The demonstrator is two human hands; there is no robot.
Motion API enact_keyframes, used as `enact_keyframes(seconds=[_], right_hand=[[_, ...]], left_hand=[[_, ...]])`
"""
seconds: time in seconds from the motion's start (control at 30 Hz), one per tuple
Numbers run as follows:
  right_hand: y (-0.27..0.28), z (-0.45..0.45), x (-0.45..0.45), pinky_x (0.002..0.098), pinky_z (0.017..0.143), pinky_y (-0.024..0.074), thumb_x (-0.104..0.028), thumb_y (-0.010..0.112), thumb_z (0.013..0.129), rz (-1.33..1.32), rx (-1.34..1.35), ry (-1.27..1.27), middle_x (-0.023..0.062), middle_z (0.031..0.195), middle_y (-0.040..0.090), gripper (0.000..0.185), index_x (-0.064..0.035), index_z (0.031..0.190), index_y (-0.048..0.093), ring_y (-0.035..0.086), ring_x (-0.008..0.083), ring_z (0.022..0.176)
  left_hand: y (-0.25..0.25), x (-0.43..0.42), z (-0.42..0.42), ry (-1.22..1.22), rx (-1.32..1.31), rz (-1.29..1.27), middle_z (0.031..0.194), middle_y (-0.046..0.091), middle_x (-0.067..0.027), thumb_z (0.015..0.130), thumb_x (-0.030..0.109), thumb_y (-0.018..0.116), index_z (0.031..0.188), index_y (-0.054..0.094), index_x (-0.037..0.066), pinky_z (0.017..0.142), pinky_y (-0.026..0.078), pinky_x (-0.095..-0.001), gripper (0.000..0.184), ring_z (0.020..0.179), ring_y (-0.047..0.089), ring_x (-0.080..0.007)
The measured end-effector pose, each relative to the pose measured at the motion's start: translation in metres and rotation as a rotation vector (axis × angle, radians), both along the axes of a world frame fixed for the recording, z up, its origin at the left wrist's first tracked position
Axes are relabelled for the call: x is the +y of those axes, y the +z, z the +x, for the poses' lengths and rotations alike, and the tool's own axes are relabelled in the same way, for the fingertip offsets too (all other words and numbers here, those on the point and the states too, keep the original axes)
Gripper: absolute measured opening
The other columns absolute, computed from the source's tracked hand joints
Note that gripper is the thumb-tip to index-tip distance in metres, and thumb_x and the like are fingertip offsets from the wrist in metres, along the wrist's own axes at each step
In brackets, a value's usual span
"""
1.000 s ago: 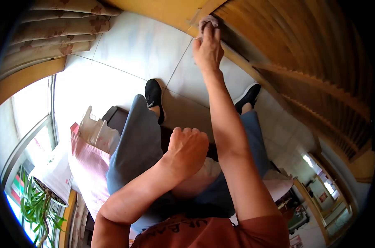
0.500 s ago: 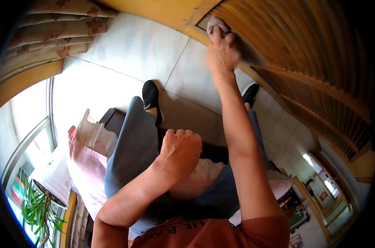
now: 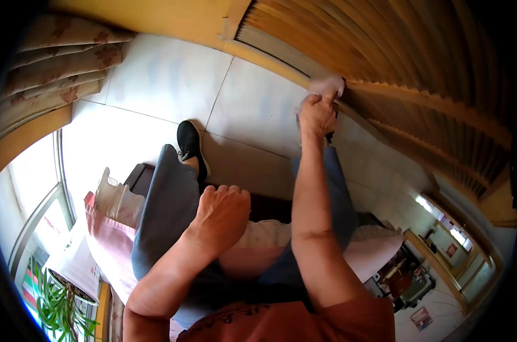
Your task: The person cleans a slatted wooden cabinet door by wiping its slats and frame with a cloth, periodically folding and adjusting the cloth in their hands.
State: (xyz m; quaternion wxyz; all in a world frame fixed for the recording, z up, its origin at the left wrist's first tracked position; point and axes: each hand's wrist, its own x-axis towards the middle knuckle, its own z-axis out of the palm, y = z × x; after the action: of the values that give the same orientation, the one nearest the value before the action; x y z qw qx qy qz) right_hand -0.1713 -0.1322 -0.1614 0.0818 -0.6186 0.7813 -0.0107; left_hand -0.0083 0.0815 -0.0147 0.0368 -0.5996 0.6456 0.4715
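Observation:
A pale pinkish cloth (image 3: 327,86), blurred by motion, is in the fingers of my right hand (image 3: 318,115). It lies against the lower frame of the slatted wooden door (image 3: 418,102), near a crossbar. My left hand (image 3: 224,212) is curled into a fist with its back toward the camera, held over my lap near the left knee. Nothing shows in it, and its palm side is hidden.
White floor tiles (image 3: 155,80) lie below the door. One black shoe (image 3: 190,141) stands on them. A patterned curtain (image 3: 64,57) hangs at upper left. A potted plant (image 3: 59,302) stands by the window at lower left. Pink fabric (image 3: 113,228) covers the seat.
My right hand has moved with the cloth from the door's corner along its lower edge, rightward and toward me. The view has shifted, and my left hand stays a fist.

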Motion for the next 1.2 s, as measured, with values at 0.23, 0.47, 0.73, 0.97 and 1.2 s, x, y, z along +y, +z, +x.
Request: enact_keyframes(seconds=[0.23,0.47,0.73,0.97,1.2], right_hand=[[0.027,0.05,-0.009,0.0497,0.094,0.0464,-0.027,0.041,0.095,0.08,-0.387,-0.232,0.0351,0.114,0.06,0.061,0.0011,0.146,0.021,0.06,0.0486,0.105],[-0.01,0.009,0.03,0.0513,0.084,0.0502,-0.022,0.051,0.087,-0.109,-0.428,0.004,0.0317,0.1,0.065,0.063,0.0077,0.138,0.031,0.063,0.0467,0.093],[-0.006,0.006,-0.002,0.0519,0.078,0.0521,-0.023,0.052,0.086,-0.216,-0.271,0.162,0.0289,0.098,0.067,0.062,0.0022,0.14,0.034,0.065,0.044,0.089],[-0.015,0.01,0.022,0.0509,0.08,0.0525,-0.025,0.053,0.085,-0.13,-0.319,-0.01,0.0304,0.097,0.067,0.063,0.0012,0.14,0.037,0.066,0.0454,0.088],[0.012,0.003,0.001,0.0489,0.084,0.051,-0.023,0.055,0.085,-0.253,-0.322,0.148,0.0332,0.101,0.065,0.065,0.0112,0.137,0.036,0.064,0.0467,0.093]], left_hand=[[0.0,0.0,-0.001,-0.041,0.004,-0.001,0.092,0.065,-0.0098,0.089,0.022,0.061,0.09,0.063,0.007,0.081,0.046,-0.0399,0.016,0.095,0.063,-0.0265],[0.001,-0.004,-0.002,-0.077,0.004,0.052,0.095,0.065,-0.0112,0.089,0.021,0.062,0.09,0.064,0.006,0.082,0.047,-0.0412,0.015,0.097,0.063,-0.0279],[-0.006,0.007,-0.009,-0.018,0.005,-0.176,0.084,0.065,-0.0094,0.077,0.006,0.056,0.08,0.062,0.008,0.074,0.046,-0.0382,0.007,0.084,0.064,-0.0255],[-0.006,0.006,-0.006,-0.014,0.013,-0.163,0.085,0.065,-0.0095,0.078,0.005,0.055,0.081,0.062,0.007,0.076,0.046,-0.0384,0.008,0.085,0.064,-0.026],[-0.004,0.006,-0.008,-0.036,0.021,-0.092,0.089,0.065,-0.0108,0.083,0.012,0.058,0.086,0.063,0.007,0.078,0.047,-0.0403,0.008,0.09,0.064,-0.0275]])
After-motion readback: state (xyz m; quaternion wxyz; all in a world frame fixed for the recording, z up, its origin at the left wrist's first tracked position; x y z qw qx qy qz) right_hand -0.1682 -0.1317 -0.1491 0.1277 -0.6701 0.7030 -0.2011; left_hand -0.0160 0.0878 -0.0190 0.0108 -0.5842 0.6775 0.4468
